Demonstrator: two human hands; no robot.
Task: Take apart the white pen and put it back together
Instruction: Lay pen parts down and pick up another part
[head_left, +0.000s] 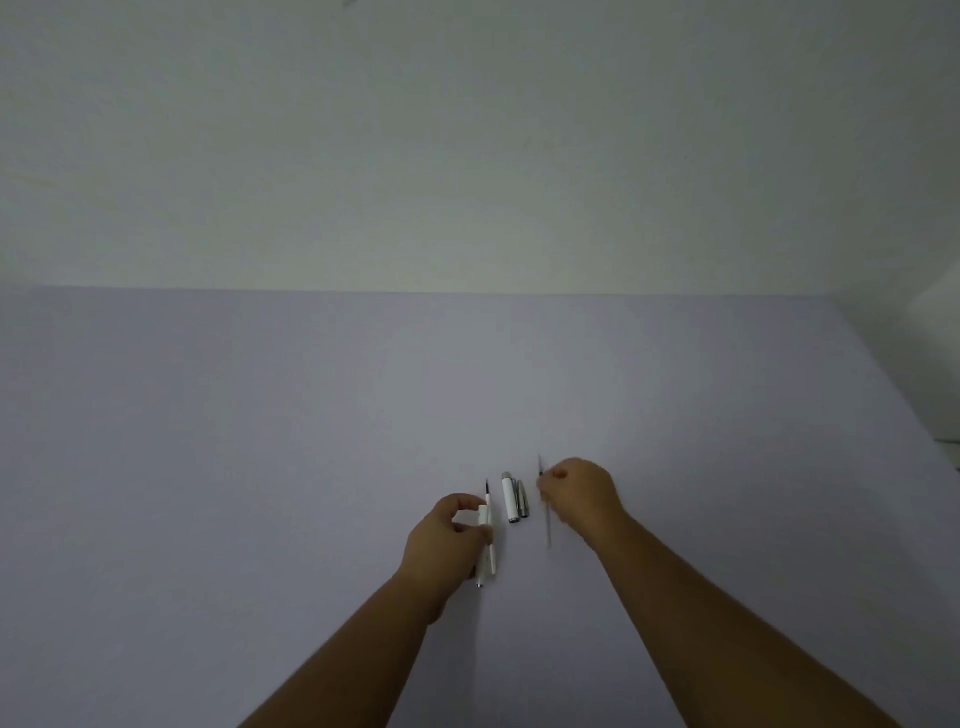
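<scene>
pen barrel (487, 545): white | cap (510, 497): white, silver clip | table (260, 441): plain lavender-grey

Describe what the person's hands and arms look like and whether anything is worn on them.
Both arms are bare from the picture's lower edge to the wrists: no sleeves show. The left hand and right hand wear no gloves, and no watch, bracelet or ring can be seen, though the dim light and small scale could hide something fine. No markings are visible on the forearms.

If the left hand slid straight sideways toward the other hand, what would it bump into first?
Probably the white pen cap lying on the table, between the left hand and the right hand; heights are hard to judge.
</scene>
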